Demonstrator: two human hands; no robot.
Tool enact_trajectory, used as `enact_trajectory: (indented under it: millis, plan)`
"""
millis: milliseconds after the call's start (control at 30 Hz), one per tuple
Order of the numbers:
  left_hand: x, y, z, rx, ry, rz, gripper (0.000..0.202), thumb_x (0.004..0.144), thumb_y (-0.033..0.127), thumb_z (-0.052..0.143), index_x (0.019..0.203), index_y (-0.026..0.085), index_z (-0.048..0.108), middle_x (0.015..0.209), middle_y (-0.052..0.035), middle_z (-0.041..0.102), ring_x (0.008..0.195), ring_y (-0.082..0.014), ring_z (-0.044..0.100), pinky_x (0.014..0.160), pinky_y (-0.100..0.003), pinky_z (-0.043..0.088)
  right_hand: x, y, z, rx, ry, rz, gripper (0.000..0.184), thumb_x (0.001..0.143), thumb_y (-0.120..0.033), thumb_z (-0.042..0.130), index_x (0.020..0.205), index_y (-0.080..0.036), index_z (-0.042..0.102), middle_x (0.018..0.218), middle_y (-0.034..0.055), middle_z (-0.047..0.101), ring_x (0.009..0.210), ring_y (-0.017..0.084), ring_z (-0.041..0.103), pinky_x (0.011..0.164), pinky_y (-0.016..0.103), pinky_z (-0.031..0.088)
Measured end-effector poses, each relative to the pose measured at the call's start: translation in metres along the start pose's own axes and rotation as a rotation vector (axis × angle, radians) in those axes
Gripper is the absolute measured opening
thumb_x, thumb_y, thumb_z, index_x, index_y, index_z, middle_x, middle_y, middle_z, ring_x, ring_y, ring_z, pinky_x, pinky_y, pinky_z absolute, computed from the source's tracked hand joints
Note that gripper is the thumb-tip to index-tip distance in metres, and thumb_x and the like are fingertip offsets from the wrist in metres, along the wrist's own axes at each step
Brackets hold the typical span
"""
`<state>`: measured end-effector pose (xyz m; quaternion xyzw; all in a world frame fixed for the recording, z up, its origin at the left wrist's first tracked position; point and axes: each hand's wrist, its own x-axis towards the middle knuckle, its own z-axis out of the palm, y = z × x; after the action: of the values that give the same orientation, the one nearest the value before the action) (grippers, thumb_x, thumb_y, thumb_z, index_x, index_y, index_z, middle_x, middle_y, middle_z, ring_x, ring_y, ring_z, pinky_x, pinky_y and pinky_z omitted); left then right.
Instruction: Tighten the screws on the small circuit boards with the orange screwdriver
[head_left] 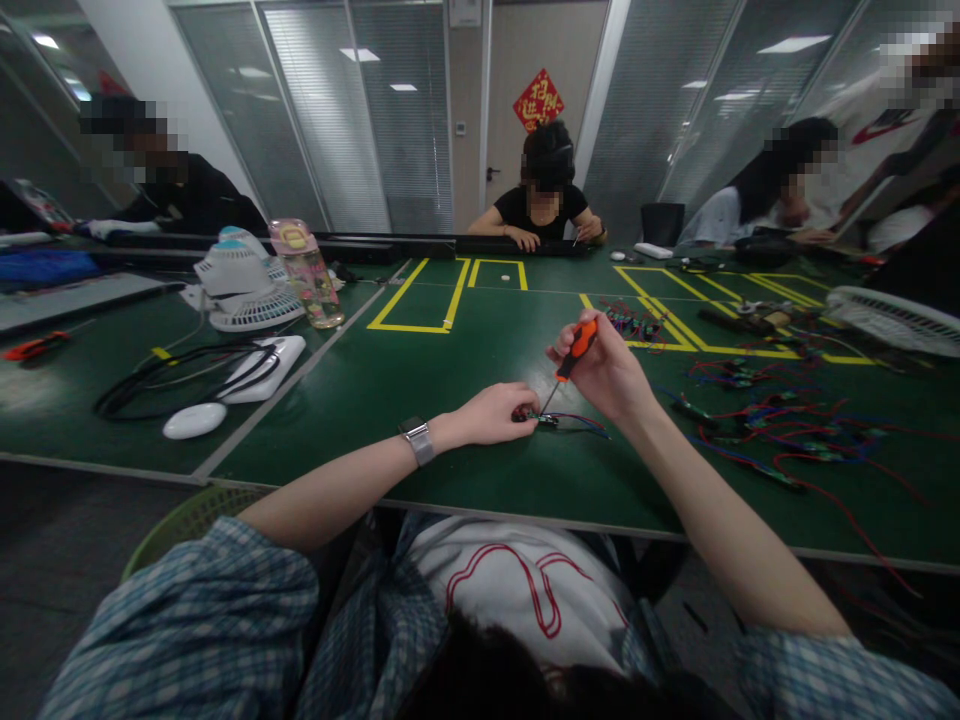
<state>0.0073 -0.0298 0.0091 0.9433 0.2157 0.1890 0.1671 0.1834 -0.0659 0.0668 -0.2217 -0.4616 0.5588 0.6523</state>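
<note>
My right hand (pixel 604 370) is closed round an orange-and-black screwdriver (pixel 574 352), held upright with its tip down on a small circuit board (pixel 541 419) lying on the green table (pixel 420 380). My left hand (pixel 495 412) pinches the left end of that board and presses it to the table. Red, blue and black wires (pixel 581 424) trail from the board to the right. A watch sits on my left wrist.
A heap of wired boards (pixel 772 425) lies to the right, another (pixel 634 322) just beyond my right hand. At left are a white mouse (pixel 194 420), black cables (pixel 172 372), a white fan (pixel 244 282) and a bottle (pixel 307 272). Other people sit at the far and side edges.
</note>
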Motion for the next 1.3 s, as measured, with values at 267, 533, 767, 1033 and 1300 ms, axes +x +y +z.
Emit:
enact_trajectory:
  millis: [267,533,767,1033,1300]
  plan:
    - [0.0007,0.0004,0.0000,-0.007,-0.001,-0.008,0.012,0.086,0.023,0.060,0.094,0.015,0.066,0.092,-0.0042,0.064,0.081,-0.0149,0.060,0.073,-0.023,0.046,-0.0007,-0.0013,-0.0033,0.007,0.036,-0.009,0.030,0.068,-0.044,0.083,0.079,-0.028,0.060,0.076,-0.0075,0.062,0.069,0.009,0.060,0.082,0.028,0.056]
    - [-0.0001,0.0005,0.0004,0.002,0.016,-0.001,0.012,0.086,0.024,0.060,0.092,0.015,0.066,0.089,-0.0031,0.062,0.077,-0.0137,0.057,0.069,-0.023,0.043,0.0002,0.0003,-0.0018,-0.027,-0.057,-0.024,0.026,0.076,-0.049,0.075,0.091,-0.032,0.062,0.070,-0.0076,0.063,0.063,0.010,0.057,0.080,0.030,0.055]
    - [0.0001,-0.0017,0.0022,-0.020,0.041,0.022,0.011,0.085,0.023,0.060,0.091,0.015,0.065,0.087,-0.0025,0.061,0.074,-0.0130,0.056,0.067,-0.022,0.042,-0.0008,0.0000,-0.0011,0.016,-0.094,0.013,0.024,0.079,-0.050,0.072,0.083,-0.029,0.060,0.066,-0.0073,0.060,0.060,0.010,0.055,0.079,0.029,0.055]
    - [0.0001,-0.0023,0.0020,0.000,0.019,0.018,0.013,0.087,0.024,0.059,0.093,0.015,0.065,0.091,-0.0035,0.063,0.078,-0.0140,0.058,0.071,-0.023,0.044,-0.0002,-0.0009,-0.0036,0.046,0.024,0.012,0.034,0.061,-0.040,0.089,0.077,-0.027,0.062,0.076,-0.0087,0.063,0.070,0.008,0.059,0.082,0.026,0.057]
    - [-0.0002,-0.0022,0.0018,-0.009,0.025,0.017,0.013,0.087,0.025,0.060,0.095,0.015,0.066,0.091,-0.0032,0.063,0.078,-0.0137,0.058,0.070,-0.022,0.043,0.0006,0.0011,-0.0055,-0.029,-0.040,-0.018,0.030,0.072,-0.047,0.080,0.092,-0.030,0.067,0.075,-0.0064,0.066,0.067,0.009,0.061,0.078,0.028,0.056]
